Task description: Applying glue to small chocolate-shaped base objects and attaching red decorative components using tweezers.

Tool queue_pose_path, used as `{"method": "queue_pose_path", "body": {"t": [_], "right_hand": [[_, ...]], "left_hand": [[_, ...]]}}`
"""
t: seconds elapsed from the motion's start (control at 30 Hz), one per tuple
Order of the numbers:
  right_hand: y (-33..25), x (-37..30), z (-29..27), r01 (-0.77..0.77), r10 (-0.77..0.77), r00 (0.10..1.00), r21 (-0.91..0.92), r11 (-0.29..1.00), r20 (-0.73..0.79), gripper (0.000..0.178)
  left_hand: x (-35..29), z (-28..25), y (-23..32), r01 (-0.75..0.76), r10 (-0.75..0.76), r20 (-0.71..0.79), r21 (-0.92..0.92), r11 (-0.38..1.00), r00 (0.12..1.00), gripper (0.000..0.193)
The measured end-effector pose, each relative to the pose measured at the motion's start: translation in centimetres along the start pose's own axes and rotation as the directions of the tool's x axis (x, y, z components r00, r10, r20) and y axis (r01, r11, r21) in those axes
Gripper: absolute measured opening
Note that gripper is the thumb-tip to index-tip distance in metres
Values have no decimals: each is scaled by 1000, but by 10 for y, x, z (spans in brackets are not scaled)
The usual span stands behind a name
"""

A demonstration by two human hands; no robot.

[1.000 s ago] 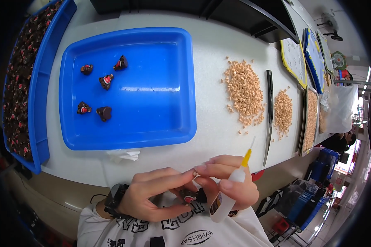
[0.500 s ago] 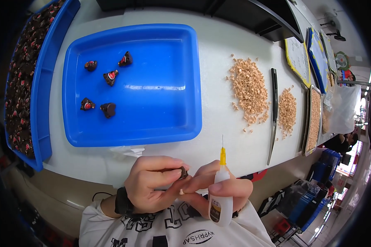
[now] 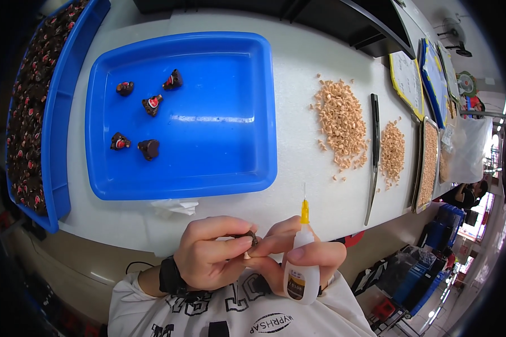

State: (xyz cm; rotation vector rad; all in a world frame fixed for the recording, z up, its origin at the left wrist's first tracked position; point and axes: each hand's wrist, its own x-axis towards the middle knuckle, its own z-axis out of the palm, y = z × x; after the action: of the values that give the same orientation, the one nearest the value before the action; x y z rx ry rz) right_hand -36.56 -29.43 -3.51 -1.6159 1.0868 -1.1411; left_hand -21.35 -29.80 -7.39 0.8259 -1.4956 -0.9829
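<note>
Above my lap, my left hand [image 3: 211, 250] pinches a small dark brown figurine [image 3: 253, 238], mostly covered by fingers. My right hand [image 3: 315, 253] is closed around a white squeeze bottle [image 3: 302, 269] with a yellow cap [image 3: 305, 212] and a thin needle pointing up. Between the two hands, where the fingertips meet, a tiny beige piece [image 3: 247, 255] shows; which hand grips it I cannot tell. Ahead, a shallow blue tray [image 3: 225, 168] carries several dark brown figurines [image 3: 150, 105] with red and white patches.
A deeper blue bin [image 3: 56, 185] at the left is full of similar figurines. To the right lie a large pile of beige pieces [image 3: 343, 123], tweezers [image 3: 374, 151] and a smaller pile [image 3: 392, 151]. A crumpled tissue [image 3: 177, 207] sits by the tray. A person [image 3: 466, 194] is far right.
The dark figurine has turned slightly between my left fingers, and the beige piece now sits closer under it. The bottle has shifted very slightly in my right hand.
</note>
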Motion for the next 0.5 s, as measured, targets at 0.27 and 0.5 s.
{"method": "queue_pose_path", "body": {"t": [0.27,0.5], "right_hand": [[2,4,8,-2,37,973,150,989,-229,26],[31,-10,-26,533,-558,762,-171,829,-328,31]], "left_hand": [[-6,3,4,-140,143,10,299,944,990,34],[-3,5,2,-37,31,43,156,987,999,36]]}}
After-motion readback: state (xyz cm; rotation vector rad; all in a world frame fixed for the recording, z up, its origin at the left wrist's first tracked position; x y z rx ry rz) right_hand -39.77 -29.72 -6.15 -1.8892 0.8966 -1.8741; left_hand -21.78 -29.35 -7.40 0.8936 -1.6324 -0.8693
